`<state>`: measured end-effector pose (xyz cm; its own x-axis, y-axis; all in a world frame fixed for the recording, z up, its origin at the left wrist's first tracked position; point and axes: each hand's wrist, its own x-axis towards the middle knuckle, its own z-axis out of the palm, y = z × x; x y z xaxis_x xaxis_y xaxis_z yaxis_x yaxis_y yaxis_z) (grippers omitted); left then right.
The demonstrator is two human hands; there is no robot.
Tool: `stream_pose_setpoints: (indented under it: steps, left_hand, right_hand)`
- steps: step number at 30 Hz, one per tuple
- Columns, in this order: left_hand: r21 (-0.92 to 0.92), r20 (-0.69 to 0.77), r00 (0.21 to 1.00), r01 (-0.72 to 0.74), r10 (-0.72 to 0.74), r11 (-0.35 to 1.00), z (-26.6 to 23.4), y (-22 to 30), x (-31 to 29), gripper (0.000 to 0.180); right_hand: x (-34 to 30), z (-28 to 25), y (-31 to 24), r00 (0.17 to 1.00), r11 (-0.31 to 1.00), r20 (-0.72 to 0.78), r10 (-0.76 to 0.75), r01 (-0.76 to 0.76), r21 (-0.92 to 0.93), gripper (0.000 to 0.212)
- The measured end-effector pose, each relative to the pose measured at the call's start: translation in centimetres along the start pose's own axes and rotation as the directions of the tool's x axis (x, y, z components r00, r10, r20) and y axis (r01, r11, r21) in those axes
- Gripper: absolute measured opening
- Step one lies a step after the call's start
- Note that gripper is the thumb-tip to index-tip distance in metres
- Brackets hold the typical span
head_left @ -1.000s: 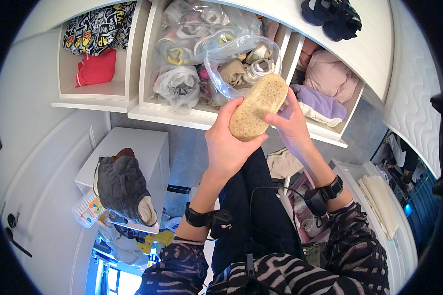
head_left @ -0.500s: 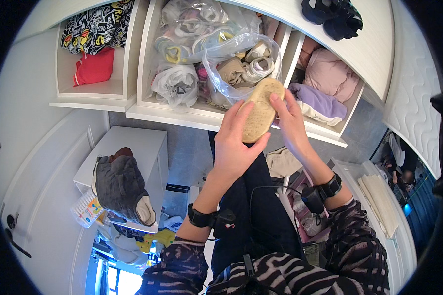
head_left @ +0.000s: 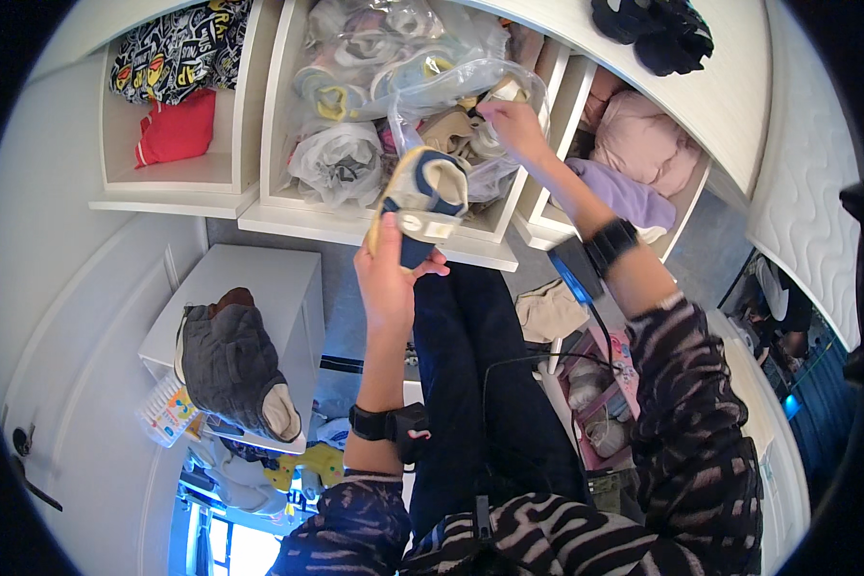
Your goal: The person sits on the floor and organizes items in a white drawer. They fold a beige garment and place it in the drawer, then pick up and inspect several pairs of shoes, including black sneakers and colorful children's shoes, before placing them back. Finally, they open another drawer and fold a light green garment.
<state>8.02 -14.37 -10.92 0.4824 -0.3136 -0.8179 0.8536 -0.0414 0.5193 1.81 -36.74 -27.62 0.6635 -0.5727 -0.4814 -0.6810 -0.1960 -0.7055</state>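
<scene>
My left hand [head_left: 391,274] holds a small navy and beige child's sandal [head_left: 420,200] with a tan sole, upright in front of the white shelf unit [head_left: 374,227]. Higher up, my right hand [head_left: 512,123] reaches into the middle compartment and grips the edge of a clear plastic bag [head_left: 451,84] that holds other small shoes. More bagged shoes [head_left: 339,160] fill the same compartment below and to the left of the bag.
The left compartment holds a red cloth [head_left: 175,130] and a patterned black garment [head_left: 173,53]. Pink and purple bundles [head_left: 634,154] fill the right compartment, and dark shoes [head_left: 655,27] sit on top. A grey garment [head_left: 235,370] lies on a white side cabinet [head_left: 269,288].
The sandal was held sole-up by both hands; now my left hand alone holds it, turned to show its straps, and my right hand has moved up to the plastic bag.
</scene>
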Motion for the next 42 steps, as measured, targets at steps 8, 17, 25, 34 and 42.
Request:
stream_pose_setpoints:
  steps: [8, 17, 25, 34, 42]
  left_hand:
    - [-0.634, 0.5, 0.85, 0.491, -0.168, 0.597, -3.5, 1.9, 2.4, 0.059]
    - [-0.75, 0.448, 0.873, 0.484, -0.191, 0.451, -5.8, 2.0, 2.7, 0.058]
    - [-0.811, 0.379, 0.917, 0.395, -0.128, 0.43, -6.8, 2.1, 0.7, 0.054]
    - [-0.858, 0.243, 0.964, 0.264, -0.105, 0.44, -10.3, -0.2, -2.6, 0.053]
    - [-0.871, 0.131, 0.986, 0.166, -0.108, 0.462, -12.8, 0.0, -7.1, 0.046]
  right_hand:
    - [5.9, 3.9, -1.6, 0.902, 0.611, 0.39, 0.187, 0.204, -0.765, 0.031]
    - [9.0, 3.6, 0.2, 0.89, 0.566, 0.352, 0.29, 0.137, -0.813, 0.054]
    - [8.4, 3.5, 1.5, 0.863, 0.559, 0.439, 0.249, 0.242, -0.793, 0.046]
    - [4.1, 4.1, -0.4, 0.991, 0.632, 0.133, 0.016, 0.093, -0.769, 0.019]
    - [-5.3, -3.4, -7.2, 0.984, 0.874, -0.177, -0.001, -0.085, -0.478, 0.03]
